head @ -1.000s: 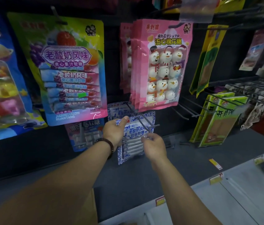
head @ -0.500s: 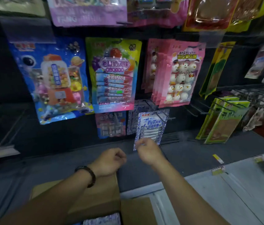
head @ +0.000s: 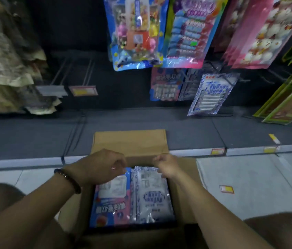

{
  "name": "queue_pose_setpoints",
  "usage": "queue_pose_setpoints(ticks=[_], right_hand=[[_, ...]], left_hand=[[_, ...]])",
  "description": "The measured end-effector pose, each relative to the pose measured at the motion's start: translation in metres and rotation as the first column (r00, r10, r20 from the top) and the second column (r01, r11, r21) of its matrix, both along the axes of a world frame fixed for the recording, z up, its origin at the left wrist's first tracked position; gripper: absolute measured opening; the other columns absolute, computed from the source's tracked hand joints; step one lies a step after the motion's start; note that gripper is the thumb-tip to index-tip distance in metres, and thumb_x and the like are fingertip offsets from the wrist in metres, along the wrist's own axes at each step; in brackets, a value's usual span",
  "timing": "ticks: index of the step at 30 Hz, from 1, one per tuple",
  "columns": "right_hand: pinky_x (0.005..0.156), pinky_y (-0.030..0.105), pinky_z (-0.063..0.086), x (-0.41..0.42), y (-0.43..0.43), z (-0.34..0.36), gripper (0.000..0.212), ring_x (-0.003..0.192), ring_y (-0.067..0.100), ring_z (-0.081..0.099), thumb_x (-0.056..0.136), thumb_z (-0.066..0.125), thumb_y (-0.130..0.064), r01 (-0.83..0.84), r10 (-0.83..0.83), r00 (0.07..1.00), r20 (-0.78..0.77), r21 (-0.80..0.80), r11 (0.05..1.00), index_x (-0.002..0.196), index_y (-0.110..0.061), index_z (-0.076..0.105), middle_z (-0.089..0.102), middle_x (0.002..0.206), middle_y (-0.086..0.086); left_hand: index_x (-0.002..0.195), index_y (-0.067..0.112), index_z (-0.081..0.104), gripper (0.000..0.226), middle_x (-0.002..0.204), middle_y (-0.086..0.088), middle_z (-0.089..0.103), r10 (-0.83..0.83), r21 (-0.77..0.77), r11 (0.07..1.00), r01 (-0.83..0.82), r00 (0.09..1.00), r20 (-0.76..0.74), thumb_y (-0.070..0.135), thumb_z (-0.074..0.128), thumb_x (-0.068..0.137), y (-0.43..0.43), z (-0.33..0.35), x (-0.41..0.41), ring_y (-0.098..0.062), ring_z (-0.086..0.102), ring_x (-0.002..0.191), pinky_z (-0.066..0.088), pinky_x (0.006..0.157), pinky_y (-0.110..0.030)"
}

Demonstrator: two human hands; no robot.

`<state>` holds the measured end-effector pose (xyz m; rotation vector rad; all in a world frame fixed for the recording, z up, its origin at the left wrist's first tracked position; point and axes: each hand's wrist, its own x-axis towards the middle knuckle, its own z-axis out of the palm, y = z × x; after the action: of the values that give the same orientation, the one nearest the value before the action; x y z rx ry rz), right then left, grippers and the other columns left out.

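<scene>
You face a dark grey display shelf [head: 177, 126], with a pale tiled floor [head: 249, 186] in front of it. One open cardboard box [head: 130, 142] stands on the floor between your knees, its far flap lying on the shelf base.

The box holds two stacks side by side. A blue-and-pink packet [head: 109, 209] tops the left stack and a white-and-blue packet [head: 152, 200] tops the right.

Your left hand [head: 102, 166] is over the far end of the blue-and-pink packet. Your right hand [head: 168, 166] is over the far corner of the white-and-blue packet. The fingers of both hands are curled, but motion blur makes it impossible to tell whether they pinch a packet.

On the hooks above:
- One hanging white-and-blue packet [head: 213, 94] is at the front of its hook.
- One hanging blue-and-pink packet [head: 165, 85] is to its left.
- Two green packets [head: 288, 101] hang at the far right.

Two yellow price tags [head: 217, 151] sit on the shelf edge.
</scene>
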<state>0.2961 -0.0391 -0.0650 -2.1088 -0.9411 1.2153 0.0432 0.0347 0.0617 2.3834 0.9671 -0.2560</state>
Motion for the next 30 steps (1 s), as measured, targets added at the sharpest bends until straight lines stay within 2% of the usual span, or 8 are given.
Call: queue_pose_setpoints(ticks=[4, 6, 9, 12, 17, 21, 25, 30], right_hand=[[0.06, 0.039, 0.032, -0.021, -0.026, -0.058, 0.014, 0.058, 0.024, 0.04, 0.105, 0.056, -0.018, -0.129, 0.137, 0.99, 0.035, -0.173, 0.977, 0.095, -0.023, 0.064, 0.054, 0.077, 0.007], [0.071, 0.038, 0.05, -0.035, -0.038, -0.078, 0.025, 0.085, 0.03, 0.062, 0.104, 0.058, -0.021, -0.314, 0.36, 0.928, 0.095, -0.317, 0.895, 0.13, -0.022, 0.059, 0.064, 0.112, 0.011], [0.106, 0.046, 0.05, -0.057, -0.049, -0.104, 0.065, 0.131, 0.045, 0.055, 0.101, 0.057, -0.022, -0.511, 0.686, 0.682, 0.255, -0.506, 0.695, 0.16, -0.027, 0.032, 0.037, 0.152, 0.022], [0.107, 0.054, 0.049, -0.078, -0.048, -0.118, 0.089, 0.139, 0.051, 0.045, 0.099, 0.06, -0.021, -0.565, 0.834, 0.465, 0.298, -0.625, 0.538, 0.165, -0.045, 0.005, 0.005, 0.166, 0.027], [0.102, 0.054, 0.049, -0.098, -0.037, -0.127, 0.109, 0.146, 0.053, 0.035, 0.095, 0.066, -0.013, -0.536, 0.885, 0.324, 0.334, -0.706, 0.463, 0.163, -0.051, -0.011, -0.022, 0.169, 0.029], [0.108, 0.063, 0.041, -0.102, -0.035, -0.139, 0.095, 0.146, 0.061, 0.026, 0.095, 0.068, -0.025, -0.458, 0.885, 0.32, 0.337, -0.763, 0.456, 0.163, -0.045, 0.006, -0.019, 0.168, 0.031], [0.1, 0.059, 0.05, -0.099, -0.028, -0.134, 0.077, 0.136, 0.056, 0.042, 0.101, 0.055, -0.041, -0.406, 0.834, 0.38, 0.4, -0.738, 0.539, 0.164, -0.031, 0.012, 0.011, 0.164, 0.034], [0.098, 0.048, 0.055, -0.069, -0.046, -0.125, 0.064, 0.136, 0.039, 0.053, 0.104, 0.054, -0.026, -0.355, 0.774, 0.457, 0.437, -0.709, 0.61, 0.161, -0.02, 0.025, 0.036, 0.153, 0.021]], left_hand=[[0.133, 0.034, 0.066, 0.039, 0.131, 0.009, 0.069, -0.064, 0.028, 0.997, 0.07, 0.982, -0.179, 0.055, 0.061, 0.1, -0.003, -0.023, -0.013, -0.014, 0.063, 0.119, 0.046, 0.093, -0.026], [0.139, 0.032, 0.063, 0.046, 0.142, 0.006, 0.064, -0.133, 0.04, 0.988, 0.149, 0.955, -0.266, 0.058, 0.058, 0.101, -0.006, -0.026, -0.012, -0.019, 0.059, 0.128, 0.044, 0.103, -0.03], [0.144, 0.032, 0.059, 0.05, 0.143, 0.0, 0.064, -0.146, -0.058, 0.989, 0.136, 0.948, -0.284, 0.058, 0.057, 0.102, -0.01, -0.031, -0.009, -0.021, 0.059, 0.13, 0.047, 0.108, -0.035], [0.15, 0.03, 0.054, 0.052, 0.152, -0.001, 0.058, -0.15, -0.148, 0.983, 0.107, 0.938, -0.314, 0.054, 0.055, 0.104, -0.012, -0.034, -0.012, -0.021, 0.055, 0.137, 0.043, 0.108, -0.03], [0.15, 0.025, 0.054, 0.056, 0.153, -0.005, 0.055, -0.146, -0.129, 0.986, 0.101, 0.902, -0.407, 0.057, 0.05, 0.104, -0.007, -0.034, -0.015, -0.026, 0.055, 0.135, 0.046, 0.106, -0.033], [0.148, 0.023, 0.054, 0.056, 0.15, -0.005, 0.058, -0.143, -0.125, 0.987, 0.102, 0.908, -0.394, 0.057, 0.049, 0.104, -0.004, -0.032, -0.012, -0.027, 0.056, 0.133, 0.048, 0.109, -0.037], [0.145, 0.021, 0.058, 0.055, 0.147, -0.006, 0.061, -0.152, -0.111, 0.987, 0.117, 0.907, -0.392, 0.058, 0.049, 0.104, -0.005, -0.031, -0.007, -0.027, 0.058, 0.131, 0.049, 0.108, -0.038], [0.153, 0.03, 0.052, 0.067, 0.156, 0.0, 0.056, -0.129, -0.141, 0.986, 0.084, 0.928, -0.349, 0.071, 0.04, 0.102, -0.009, -0.027, 0.0, -0.023, 0.053, 0.14, 0.04, 0.117, -0.038]])
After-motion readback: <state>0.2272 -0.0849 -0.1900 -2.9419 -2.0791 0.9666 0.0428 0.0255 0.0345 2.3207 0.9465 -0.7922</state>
